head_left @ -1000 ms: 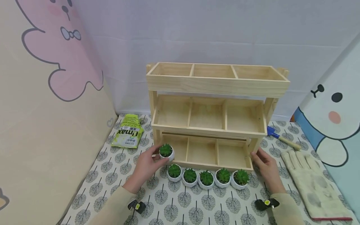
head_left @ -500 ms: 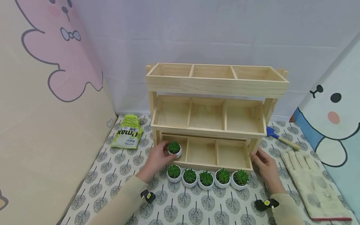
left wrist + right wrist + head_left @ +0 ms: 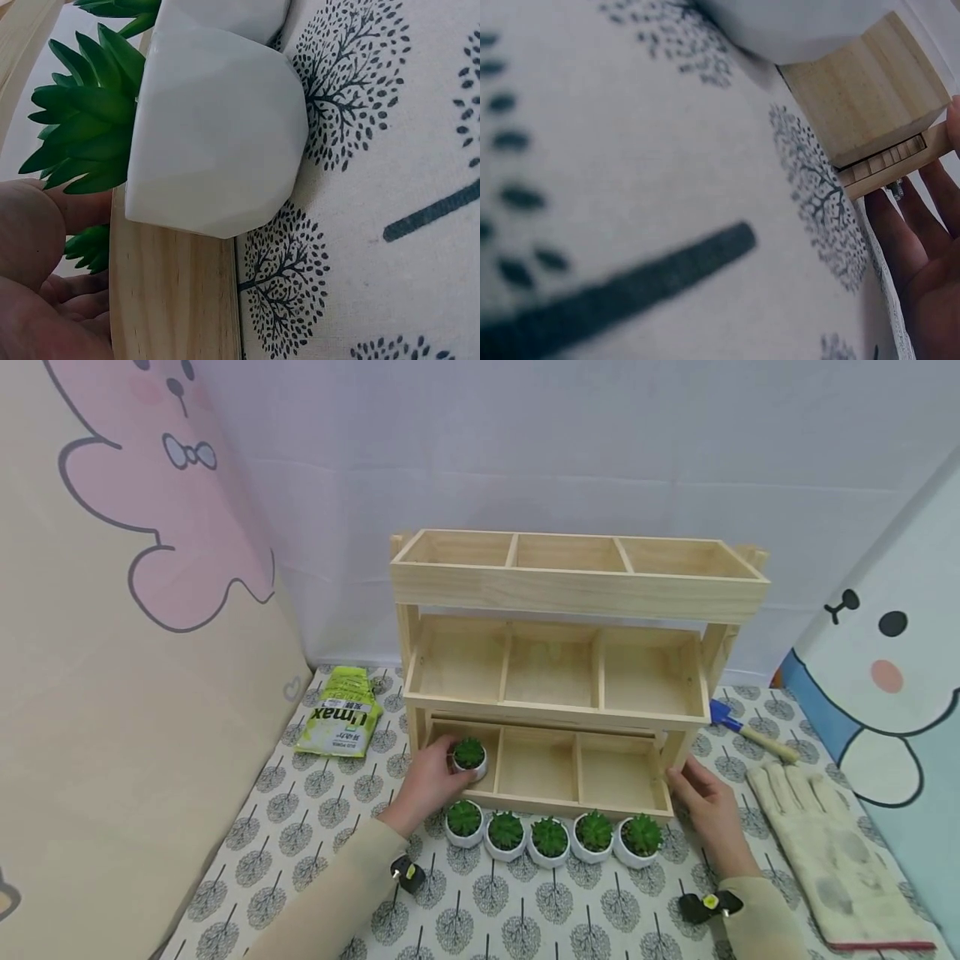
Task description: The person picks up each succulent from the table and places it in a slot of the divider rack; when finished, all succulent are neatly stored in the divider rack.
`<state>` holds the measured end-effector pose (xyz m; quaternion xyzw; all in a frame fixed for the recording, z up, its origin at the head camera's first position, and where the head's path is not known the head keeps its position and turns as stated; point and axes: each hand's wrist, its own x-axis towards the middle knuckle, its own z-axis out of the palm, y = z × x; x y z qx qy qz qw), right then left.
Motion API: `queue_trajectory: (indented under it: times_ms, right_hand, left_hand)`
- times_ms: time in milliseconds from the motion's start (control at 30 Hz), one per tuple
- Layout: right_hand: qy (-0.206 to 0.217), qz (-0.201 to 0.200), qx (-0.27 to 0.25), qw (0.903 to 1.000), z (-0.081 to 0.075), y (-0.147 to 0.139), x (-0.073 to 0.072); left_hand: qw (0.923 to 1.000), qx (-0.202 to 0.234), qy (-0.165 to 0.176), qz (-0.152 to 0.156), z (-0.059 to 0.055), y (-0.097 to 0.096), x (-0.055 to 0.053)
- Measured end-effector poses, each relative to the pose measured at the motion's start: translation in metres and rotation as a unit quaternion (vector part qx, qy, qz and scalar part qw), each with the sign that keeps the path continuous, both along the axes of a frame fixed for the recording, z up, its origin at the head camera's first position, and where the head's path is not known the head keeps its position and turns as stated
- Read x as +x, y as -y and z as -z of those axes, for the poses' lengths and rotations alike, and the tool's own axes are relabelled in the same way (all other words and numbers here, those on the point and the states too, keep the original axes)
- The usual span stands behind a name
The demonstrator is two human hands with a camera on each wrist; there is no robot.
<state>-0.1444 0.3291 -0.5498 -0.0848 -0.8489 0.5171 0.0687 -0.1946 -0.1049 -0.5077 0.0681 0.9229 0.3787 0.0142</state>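
My left hand point(image 3: 429, 785) holds a small green succulent point(image 3: 469, 752) in a white pot inside the bottom left compartment of a three-tier wooden plant rack point(image 3: 577, 595). Thumb and fingers sit on either side of the pot. My right hand point(image 3: 708, 810) grips the rack's lower right end; in the right wrist view its fingers point(image 3: 900, 240) reach round the wood. Several more potted succulents point(image 3: 550, 837) stand in a row before the rack. In the left wrist view, a white faceted pot point(image 3: 217, 127) from that row hides much of the held plant.
A green and white bag point(image 3: 341, 714) lies left of the rack. To the right are a blue trowel point(image 3: 753, 735) with a wooden handle and a pair of pale work gloves point(image 3: 840, 860). Printed cloth walls stand at the back and sides.
My left hand has carried the potted succulent rightward from the rack's front left corner into the bottom left compartment. The right hand has stayed at the rack's end.
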Motion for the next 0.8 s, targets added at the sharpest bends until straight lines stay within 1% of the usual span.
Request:
queue_trajectory:
  times_ms: [333,600,700,800]
  right_hand:
    - [0.002,-0.008,-0.005,1.0000,-0.0017,0.0010,0.0012]
    - [0.001,-0.001,0.005,1.0000,-0.0022,0.0012,0.0011]
    - [0.001,0.000,0.007,1.0000,-0.0017,0.0007,0.0011]
    - [0.001,-0.002,0.007,1.0000,-0.0015,0.0002,0.0012]
  left_hand:
    - [1.0000,0.006,0.005,-0.002,0.0000,0.0017,-0.0003]
    - [0.9998,0.020,-0.004,0.003,-0.0018,0.0041,0.0021]
    - [0.9992,0.040,-0.004,0.004,-0.0027,0.0058,0.0045]
    - [0.9970,0.076,-0.002,0.008,-0.0036,0.0087,0.0083]
